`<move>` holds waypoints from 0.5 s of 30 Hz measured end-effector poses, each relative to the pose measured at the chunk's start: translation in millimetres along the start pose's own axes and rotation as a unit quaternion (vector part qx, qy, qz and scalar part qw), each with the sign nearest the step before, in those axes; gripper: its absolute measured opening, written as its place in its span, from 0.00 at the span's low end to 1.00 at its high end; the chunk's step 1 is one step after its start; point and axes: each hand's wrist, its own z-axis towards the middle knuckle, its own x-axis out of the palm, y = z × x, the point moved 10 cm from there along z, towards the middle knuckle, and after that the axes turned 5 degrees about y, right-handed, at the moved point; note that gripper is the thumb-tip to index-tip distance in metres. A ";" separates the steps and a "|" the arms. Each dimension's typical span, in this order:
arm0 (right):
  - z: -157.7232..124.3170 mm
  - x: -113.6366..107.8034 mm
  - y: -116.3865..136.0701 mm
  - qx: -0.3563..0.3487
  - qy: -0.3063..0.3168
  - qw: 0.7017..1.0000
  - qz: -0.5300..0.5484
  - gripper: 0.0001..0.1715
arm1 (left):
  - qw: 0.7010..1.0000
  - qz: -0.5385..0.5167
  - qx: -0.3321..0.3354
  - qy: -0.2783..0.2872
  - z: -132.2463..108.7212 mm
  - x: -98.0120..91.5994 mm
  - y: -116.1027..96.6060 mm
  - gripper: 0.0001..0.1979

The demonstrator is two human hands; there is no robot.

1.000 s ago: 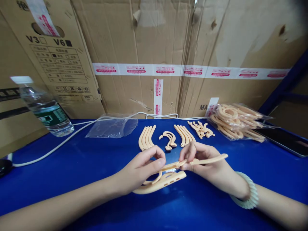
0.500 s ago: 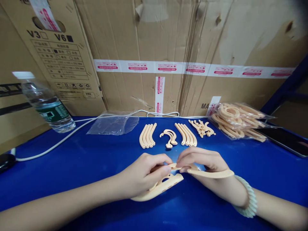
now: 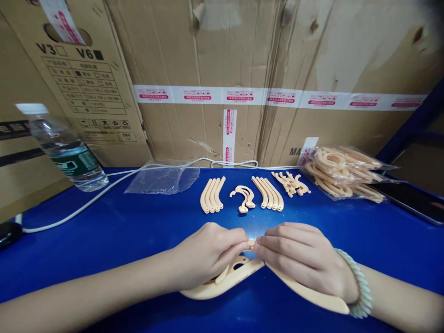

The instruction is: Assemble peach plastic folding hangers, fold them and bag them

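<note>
Low over the blue table (image 3: pixel 121 231), my left hand (image 3: pixel 208 256) pinches a wide curved peach plastic piece (image 3: pixel 222 284) that sweeps down to the left. My right hand (image 3: pixel 301 259) grips a long curved peach strip (image 3: pixel 312 296) running down to the right under my wrist. The fingertips of both hands meet at the point where the two pieces come together. On my right wrist sits a pale beaded bracelet (image 3: pixel 360 289).
Behind my hands lie rows of peach parts: curved strips (image 3: pixel 212 195), hook pieces (image 3: pixel 243 198), more strips (image 3: pixel 268 199), small pieces (image 3: pixel 290 183). A bag of parts (image 3: pixel 342 173), a dark tablet (image 3: pixel 414 201), an empty plastic bag (image 3: pixel 163 179), a water bottle (image 3: pixel 65 152), a white cable (image 3: pixel 79 208) and cardboard boxes (image 3: pixel 225 69) surround them.
Both hands have dropped closer to the table and drawn together. The strip in my right hand swung from pointing up-right to pointing down-right under my wrist.
</note>
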 end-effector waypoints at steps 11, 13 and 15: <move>-9.0 3.3 13.0 0.005 -0.010 1.000 0.007 0.23 | 0.998 -0.066 -0.020 -0.004 -2.9 -3.6 4.2 0.17; -9.0 -4.5 -7.7 0.062 -0.026 0.997 0.040 0.22 | 0.987 -0.151 -0.055 -0.005 -4.4 -2.7 13.3 0.18; -11.7 -18.0 -39.5 0.126 -0.057 0.989 0.046 0.18 | 0.952 -0.287 -0.102 0.004 -6.0 5.0 26.8 0.18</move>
